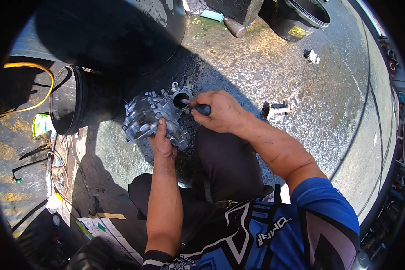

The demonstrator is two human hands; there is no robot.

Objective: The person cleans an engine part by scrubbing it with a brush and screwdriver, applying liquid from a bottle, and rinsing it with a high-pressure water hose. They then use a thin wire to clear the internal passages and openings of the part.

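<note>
A grey cast-metal engine part point(146, 114), with many ribs and a round open bore, is tilted up above the wet ground in front of my knees. My left hand point(162, 140) grips its lower edge, with the thumb lying on the near face. Closed around a black-handled tool point(204, 110), my right hand point(220, 110) is at the right side of the bore. The slim end of the tool points into the bore's mouth point(182, 100). My fingers partly cover it, so its exact kind does not show.
A large dark drum point(112, 40) stands behind the part, and a black bucket point(67, 103) lies tipped at left near a yellow hose point(45, 67). Another black bucket point(297, 22) stands at the back right. A dirty white-and-dark object point(276, 110) lies on the concrete to the right.
</note>
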